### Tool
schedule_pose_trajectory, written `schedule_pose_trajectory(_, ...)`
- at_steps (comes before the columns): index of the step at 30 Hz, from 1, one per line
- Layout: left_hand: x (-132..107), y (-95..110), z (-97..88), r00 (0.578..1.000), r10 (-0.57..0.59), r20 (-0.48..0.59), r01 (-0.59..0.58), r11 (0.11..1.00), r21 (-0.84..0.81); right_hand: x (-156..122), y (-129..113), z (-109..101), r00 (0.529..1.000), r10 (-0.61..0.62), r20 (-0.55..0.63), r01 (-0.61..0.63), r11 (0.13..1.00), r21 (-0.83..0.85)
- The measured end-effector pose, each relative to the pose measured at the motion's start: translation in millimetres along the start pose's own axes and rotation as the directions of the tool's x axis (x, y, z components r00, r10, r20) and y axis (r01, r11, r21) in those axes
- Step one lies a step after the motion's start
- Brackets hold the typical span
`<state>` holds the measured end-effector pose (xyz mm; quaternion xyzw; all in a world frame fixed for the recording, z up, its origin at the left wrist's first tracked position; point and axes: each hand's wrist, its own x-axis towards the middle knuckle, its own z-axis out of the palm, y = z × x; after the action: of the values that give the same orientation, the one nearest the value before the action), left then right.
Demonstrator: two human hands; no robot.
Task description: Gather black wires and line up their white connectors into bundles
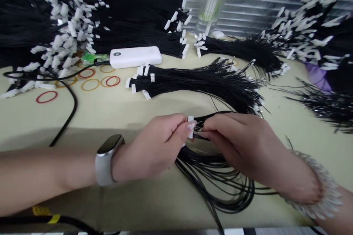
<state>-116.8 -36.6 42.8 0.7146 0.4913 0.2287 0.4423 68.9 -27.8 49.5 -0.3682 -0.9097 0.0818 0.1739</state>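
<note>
Between thumb and fingers, my left hand (158, 145) grips a white plastic connector (190, 128), held upright above the table. Black wires (200, 122) run from the connector's right side. My right hand (239, 141) is closed close beside it, its thumb and forefinger pinching a black wire at the connector's edge; the wire's tip is hidden by the fingers. Below both hands a looped bundle of black wires (220, 180) hangs and rests on the table, its upper left end covered by my left hand.
Behind my hands lies a wire bundle with white connectors (193, 79). A white power bank (136, 57) with a black cable (72, 102) and several rubber bands (90, 84) are at left. A clear bottle (213, 3) stands at the back, among piles of connector-ended wires (303, 22).
</note>
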Motion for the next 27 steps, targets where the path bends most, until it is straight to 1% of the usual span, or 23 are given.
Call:
schedule_pose_trajectory(3, 0, 0, -0.2, 1.000, 0.009, -0.004, -0.009, 1.000, 0.022, 0, 0, 7, 0.999, -0.026, -0.037, 0.025, 0.999, -0.026)
schedule_pose_trajectory(6, 1, -1, -0.2, 1.000, -0.008, 0.003, 0.008, 1.000, -0.004, 1, -2, 8, 0.999, -0.019, -0.047, 0.017, 0.999, -0.027)
schedule_pose_trajectory(12, 2, -3, -0.8, 0.998, -0.057, 0.038, 0.062, 0.988, -0.144, 9, 1, -3, 0.994, 0.106, 0.018, -0.106, 0.994, -0.004)
schedule_pose_trajectory(15, 4, -4, -1.7, 0.996, -0.085, 0.032, 0.090, 0.980, -0.179, 9, 10, -5, 0.985, 0.160, 0.060, -0.156, 0.985, -0.075)
schedule_pose_trajectory(17, 5, -4, -2.5, 0.993, -0.114, 0.031, 0.118, 0.971, -0.207, 8, 20, -5, 0.985, 0.167, 0.049, -0.158, 0.974, -0.162)
schedule_pose_trajectory(20, 6, -4, -3.6, 0.988, -0.148, 0.050, 0.156, 0.955, -0.252, 6, 37, -8, 0.992, 0.118, -0.038, -0.124, 0.924, -0.362)
schedule_pose_trajectory(22, 6, -4, -4.0, 0.987, -0.155, 0.052, 0.163, 0.949, -0.270, 5, 44, -13, 0.995, 0.058, -0.076, -0.086, 0.889, -0.450)
schedule_pose_trajectory(24, 6, -4, -4.1, 0.987, -0.160, 0.034, 0.163, 0.946, -0.280, 4, 43, -19, 0.994, 0.003, -0.109, -0.050, 0.901, -0.432)
schedule_pose_trajectory(26, 6, -4, -3.8, 0.985, -0.172, 0.000, 0.164, 0.943, -0.290, 3, 35, -27, 0.992, -0.022, -0.121, -0.022, 0.936, -0.351)
schedule_pose_trajectory(27, 6, -4, -3.6, 0.983, -0.183, -0.024, 0.168, 0.940, -0.297, 2, 29, -30, 0.994, -0.024, -0.109, -0.010, 0.953, -0.302)
